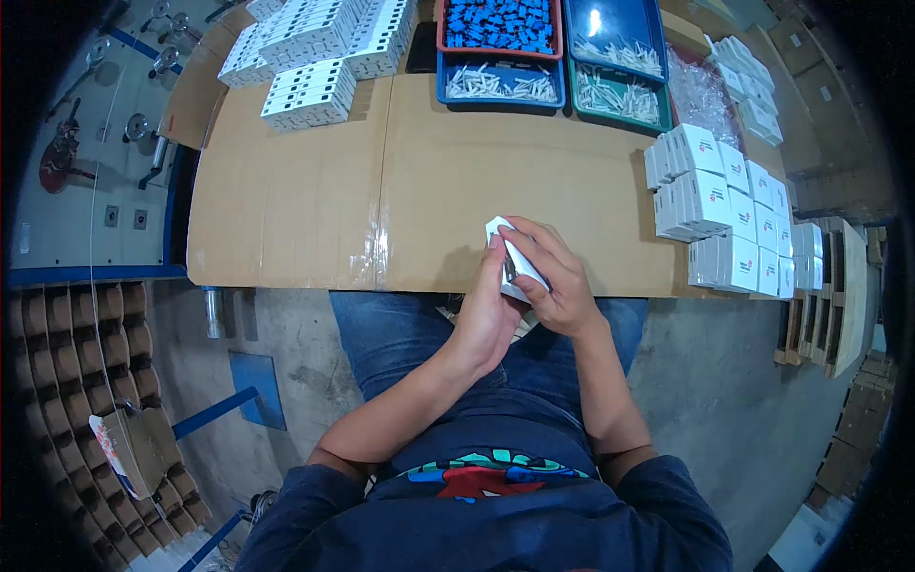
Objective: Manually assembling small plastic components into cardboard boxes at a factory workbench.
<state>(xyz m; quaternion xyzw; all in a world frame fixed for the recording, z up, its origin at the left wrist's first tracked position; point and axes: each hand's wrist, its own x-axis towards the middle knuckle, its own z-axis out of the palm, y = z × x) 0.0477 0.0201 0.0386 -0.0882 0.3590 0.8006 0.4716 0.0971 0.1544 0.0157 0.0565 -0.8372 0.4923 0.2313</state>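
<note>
Ahead of me, brown cardboard (286, 191) covers the table, a strip of clear tape (370, 250) along its seam. At its far side I see a red tray (498, 54) full of small blue pieces, just behind a blue tray (500, 108) of white pin-shaped pieces; a green tray (620, 122) of similar pins is beside them. Near it lies crumpled clear plastic (701, 86). White rectangular units are stacked at my far left (310, 91) and right (724, 210). Past the right stack, wooden pallets (839, 296) stand. Lower left of me is a cardboard divider grid (76, 334), beside the concrete floor (686, 381).
</note>
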